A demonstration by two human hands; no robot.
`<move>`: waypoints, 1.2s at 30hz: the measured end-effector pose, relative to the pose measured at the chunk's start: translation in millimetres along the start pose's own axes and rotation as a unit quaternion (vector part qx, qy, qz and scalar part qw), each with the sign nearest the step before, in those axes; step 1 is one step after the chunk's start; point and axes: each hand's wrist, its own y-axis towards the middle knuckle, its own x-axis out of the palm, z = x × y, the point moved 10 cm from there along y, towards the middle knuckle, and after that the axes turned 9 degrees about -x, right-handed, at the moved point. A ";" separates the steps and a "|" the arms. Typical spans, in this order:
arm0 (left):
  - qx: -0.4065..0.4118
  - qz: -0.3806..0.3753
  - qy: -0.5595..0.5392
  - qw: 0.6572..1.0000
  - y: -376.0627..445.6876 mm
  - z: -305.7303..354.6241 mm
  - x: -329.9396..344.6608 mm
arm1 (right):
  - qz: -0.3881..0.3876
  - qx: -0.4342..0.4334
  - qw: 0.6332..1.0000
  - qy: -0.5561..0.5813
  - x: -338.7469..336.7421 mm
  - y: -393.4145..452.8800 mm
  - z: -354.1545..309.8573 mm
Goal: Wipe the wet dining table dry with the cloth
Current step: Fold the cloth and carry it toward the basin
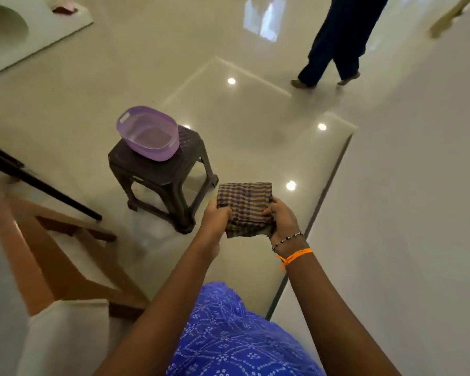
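Note:
I hold a folded checked cloth, purple and brown, in front of me above the glossy floor. My left hand grips its left edge and my right hand grips its right edge, so the cloth is stretched flat between them. At the left is what looks like the dining table: a dark edge with a wooden frame under it, apparently seen through glass. Whether the tabletop is wet cannot be made out. The cloth is apart from the table.
A purple plastic basin sits on a dark plastic stool just beyond my left hand. Another person's legs cross the floor at the top right. A white ledge lies at the top left, and a white chair back at the bottom left.

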 end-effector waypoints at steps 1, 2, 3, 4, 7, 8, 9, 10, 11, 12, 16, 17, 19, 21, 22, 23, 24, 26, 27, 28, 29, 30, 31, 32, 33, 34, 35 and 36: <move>0.002 0.008 0.000 1.000 9.7 8.7 3.8 | -0.006 0.005 1.000 0.000 2.3 13.8 -5.8; 0.004 0.017 -0.002 1.000 22.6 18.8 7.9 | -0.017 0.011 1.000 0.002 7.1 29.7 -12.4; 0.004 0.026 -0.009 1.000 35.3 27.6 12.1 | -0.025 0.017 1.000 0.003 11.9 44.1 -19.2; 0.000 0.032 -0.015 0.999 49.8 36.0 17.6 | -0.028 0.019 0.999 0.000 14.9 59.9 -26.6; -0.012 0.041 -0.019 0.999 97.8 66.9 37.4 | -0.033 0.010 0.999 -0.019 19.8 115.3 -51.6; -0.012 0.038 -0.020 0.999 114.3 80.8 46.7 | -0.032 0.011 0.999 -0.027 21.2 134.6 -60.5; -0.008 0.034 -0.020 0.999 133.0 96.8 56.9 | -0.032 0.012 0.999 -0.042 23.5 156.8 -69.8; -0.003 0.030 -0.017 0.999 153.0 114.7 66.3 | -0.034 0.011 0.998 -0.059 27.0 180.0 -80.9; -0.001 0.030 -0.009 0.999 168.7 130.2 73.0 | -0.032 0.008 0.997 -0.070 30.3 198.0 -91.5; 0.000 0.033 -0.001 0.999 186.1 148.4 79.0 | -0.035 0.007 0.997 -0.076 36.3 218.0 -104.5; 0.014 0.051 -0.019 0.998 239.7 215.2 92.2 | -0.058 0.000 0.995 -0.086 67.5 292.3 -153.2; 0.019 0.061 -0.024 0.998 248.7 229.7 91.8 | -0.063 0.002 0.994 -0.085 77.1 310.0 -162.2; 0.024 0.080 -0.029 0.996 268.7 254.2 88.2 | -0.080 0.017 0.993 -0.080 100.1 342.1 -175.1; 0.018 0.101 -0.047 0.994 293.0 273.5 79.3 | -0.105 0.018 0.990 -0.088 125.0 374.7 -184.6; 0.012 0.114 -0.057 0.992 307.7 283.8 72.9 | -0.123 0.022 0.987 -0.099 141.9 393.9 -188.6; 0.004 0.127 -0.068 0.989 321.7 294.3 66.2 | -0.139 0.029 0.983 -0.114 159.4 411.6 -193.6; 0.000 0.144 -0.081 0.986 336.0 304.9 58.3 | -0.154 0.034 0.979 -0.132 176.8 430.0 -197.8; -0.004 0.172 -0.115 0.978 360.9 327.4 44.7 | -0.194 0.042 0.966 -0.164 212.4 462.7 -207.8; -0.008 0.185 -0.137 0.973 372.9 339.0 38.5 | -0.220 0.043 0.956 -0.189 232.4 476.7 -217.2; -0.013 0.198 -0.155 0.968 381.3 344.7 33.4 | -0.242 0.044 0.948 -0.204 246.6 487.6 -223.3; -0.016 0.218 -0.182 0.959 394.2 358.3 27.7 | -0.264 0.050 0.937 -0.223 267.5 504.9 -232.7; -0.018 0.226 -0.201 0.953 404.2 368.8 26.0 | -0.281 0.056 0.929 -0.233 282.3 517.6 -241.6; -0.015 0.223 -0.202 0.954 404.5 372.7 27.5 | -0.285 0.057 0.930 -0.226 284.7 519.5 -246.8; -0.003 0.229 -0.214 0.950 414.1 387.8 23.0 | -0.301 0.060 0.926 -0.220 302.3 533.3 -255.0; 0.005 0.239 -0.235 0.942 426.9 401.6 16.4 | -0.318 0.065 0.919 -0.223 323.9 549.0 -260.8; 0.002 0.250 -0.252 0.935 434.7 409.0 10.1 | -0.328 0.083 0.913 -0.229 339.9 561.4 -257.1; -0.003 0.263 -0.269 0.926 440.7 413.9 1.6 | -0.339 0.099 0.904 -0.239 355.3 569.9 -252.0; -0.008 0.277 -0.280 0.919 444.6 417.5 -7.5 | -0.352 0.110 0.895 -0.252 369.5 575.8 -246.1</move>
